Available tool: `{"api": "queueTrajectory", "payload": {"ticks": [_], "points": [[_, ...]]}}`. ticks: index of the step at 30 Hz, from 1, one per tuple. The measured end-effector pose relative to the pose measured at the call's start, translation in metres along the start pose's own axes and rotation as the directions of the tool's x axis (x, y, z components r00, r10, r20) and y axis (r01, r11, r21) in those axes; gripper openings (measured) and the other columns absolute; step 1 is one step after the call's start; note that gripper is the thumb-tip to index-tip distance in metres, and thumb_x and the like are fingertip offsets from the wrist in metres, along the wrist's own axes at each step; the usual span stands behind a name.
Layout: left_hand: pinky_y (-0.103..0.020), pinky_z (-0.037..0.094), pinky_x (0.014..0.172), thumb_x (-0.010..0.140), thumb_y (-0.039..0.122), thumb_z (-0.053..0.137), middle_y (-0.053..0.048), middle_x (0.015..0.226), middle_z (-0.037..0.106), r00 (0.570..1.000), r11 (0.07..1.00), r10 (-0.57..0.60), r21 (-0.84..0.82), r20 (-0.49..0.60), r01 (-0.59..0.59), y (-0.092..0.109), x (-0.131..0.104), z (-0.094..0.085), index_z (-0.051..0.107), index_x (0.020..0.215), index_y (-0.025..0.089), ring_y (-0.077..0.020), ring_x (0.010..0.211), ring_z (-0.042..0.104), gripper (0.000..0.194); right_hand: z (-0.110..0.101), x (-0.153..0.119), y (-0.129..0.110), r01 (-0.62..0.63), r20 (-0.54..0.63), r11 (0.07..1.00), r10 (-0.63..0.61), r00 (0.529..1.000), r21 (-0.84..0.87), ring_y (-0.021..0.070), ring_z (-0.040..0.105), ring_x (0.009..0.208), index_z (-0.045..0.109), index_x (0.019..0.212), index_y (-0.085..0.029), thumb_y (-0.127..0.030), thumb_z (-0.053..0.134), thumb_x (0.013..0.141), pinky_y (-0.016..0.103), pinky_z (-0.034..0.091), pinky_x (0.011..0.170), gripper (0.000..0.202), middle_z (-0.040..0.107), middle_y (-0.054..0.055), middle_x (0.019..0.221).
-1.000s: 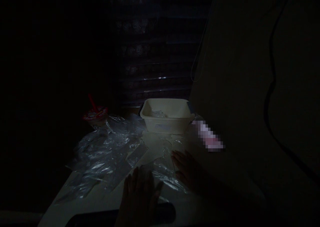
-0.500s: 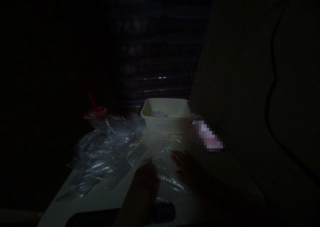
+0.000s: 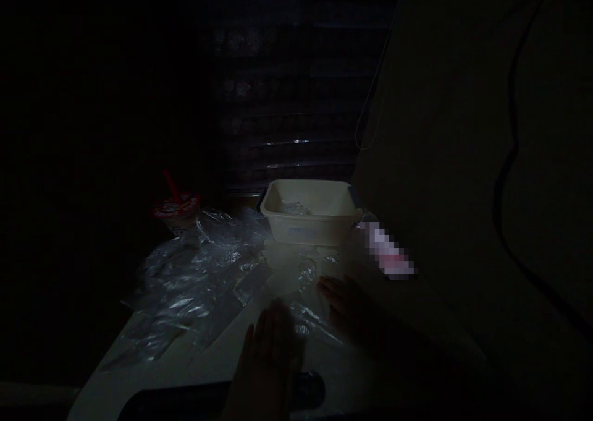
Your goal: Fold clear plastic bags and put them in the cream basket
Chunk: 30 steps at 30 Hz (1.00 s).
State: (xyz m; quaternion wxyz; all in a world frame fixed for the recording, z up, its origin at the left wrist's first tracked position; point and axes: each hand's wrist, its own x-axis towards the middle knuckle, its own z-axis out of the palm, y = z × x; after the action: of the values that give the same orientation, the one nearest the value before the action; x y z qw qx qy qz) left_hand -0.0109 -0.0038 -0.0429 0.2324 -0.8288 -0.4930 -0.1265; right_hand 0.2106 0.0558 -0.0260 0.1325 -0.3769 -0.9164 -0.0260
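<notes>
The scene is very dark. My left hand [image 3: 269, 359] hovers over the near part of the pale table [image 3: 217, 359], fingers together and blurred, right beside a crumpled clear plastic bag [image 3: 308, 319]. On the bag's right edge rests my right hand [image 3: 349, 306], lying flat with its fingers spread. I cannot make out anything gripped in either hand.
Several clear plastic bags [image 3: 194, 279] are piled on the table's left half. A cream plastic tub [image 3: 310, 214] stands at the far end, a red-lidded cup with a straw [image 3: 176, 209] to its left. A dark curved object [image 3: 222, 399] lies along the near edge. A wall rises on the right.
My left hand has shifted over the plastic bag, first turning edge-on, then flattening again nearer the bag. My right hand has stayed put on the bag.
</notes>
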Motion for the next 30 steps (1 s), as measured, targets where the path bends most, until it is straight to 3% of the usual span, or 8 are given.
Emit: {"api": "queueTrajectory", "payload": {"ticks": [4,10,15,19,25,30], "points": [[-0.042,0.027,0.088,0.077,0.045,0.033,-0.018,0.117,0.044,0.999,0.999,0.032,0.022,-0.011,-0.032,0.013,-0.009,-0.004,0.044,0.111,0.005,-0.0278,0.112,0.033,0.054,-0.013,0.001,-0.007,0.060,-0.038,0.998,-0.058,0.998,0.033,0.0213,0.024,0.117,0.043,0.112,-0.015,-0.027,0.038,0.078,0.041,0.024,0.092,0.037,0.038,0.009,0.124],[-0.044,0.025,0.087,0.076,0.047,0.034,-0.017,0.118,0.043,0.998,0.999,0.046,-0.018,0.053,-0.045,0.007,-0.006,-0.015,0.042,0.113,0.006,-0.0286,0.112,0.034,0.056,-0.031,0.007,-0.030,0.166,0.082,0.971,-0.182,0.980,0.172,0.0173,0.029,0.113,0.046,0.108,-0.020,-0.025,0.035,0.079,0.040,0.017,0.095,0.031,0.044,0.002,0.118],[-0.043,0.022,0.090,0.076,0.048,0.034,-0.014,0.121,0.042,0.996,0.998,0.031,-0.048,0.088,-0.027,0.006,-0.010,-0.017,0.040,0.116,0.009,-0.0272,0.114,0.031,0.056,-0.023,0.022,-0.029,0.144,0.044,0.977,-0.153,0.987,0.160,0.0204,0.029,0.111,0.047,0.106,-0.020,-0.028,0.039,0.077,0.040,0.021,0.090,0.031,0.042,0.006,0.119],[-0.044,0.019,0.091,0.076,0.051,0.030,-0.014,0.121,0.041,0.993,0.999,0.036,-0.014,0.108,-0.035,0.005,-0.014,-0.017,0.039,0.117,0.010,-0.0275,0.115,0.030,0.059,-0.016,0.035,-0.031,0.143,0.044,0.980,-0.151,0.988,0.140,0.0193,0.038,0.102,0.048,0.104,-0.018,-0.025,0.040,0.076,0.039,0.024,0.086,0.030,0.050,0.007,0.108],[-0.040,0.018,0.092,0.077,0.043,0.034,-0.014,0.116,0.047,0.993,0.993,0.118,-0.025,0.022,-0.118,0.010,-0.015,-0.015,0.044,0.112,0.011,-0.0257,0.110,0.036,0.050,-0.017,0.034,-0.042,0.205,0.054,0.954,-0.222,0.974,0.219,0.0160,0.047,0.088,0.053,0.092,-0.017,-0.019,0.039,0.076,0.034,0.029,0.081,0.022,0.057,0.006,0.091],[-0.043,0.017,0.093,0.077,0.047,0.028,-0.012,0.114,0.050,1.000,0.994,0.026,-0.109,0.009,-0.025,0.022,-0.021,-0.004,0.048,0.109,0.013,-0.0254,0.112,0.034,0.051,-0.013,0.039,-0.040,0.250,0.047,0.932,-0.272,0.961,0.263,0.0144,0.037,0.106,0.050,0.100,-0.020,-0.025,0.035,0.079,0.035,0.021,0.091,0.026,0.054,0.003,0.106]]}}
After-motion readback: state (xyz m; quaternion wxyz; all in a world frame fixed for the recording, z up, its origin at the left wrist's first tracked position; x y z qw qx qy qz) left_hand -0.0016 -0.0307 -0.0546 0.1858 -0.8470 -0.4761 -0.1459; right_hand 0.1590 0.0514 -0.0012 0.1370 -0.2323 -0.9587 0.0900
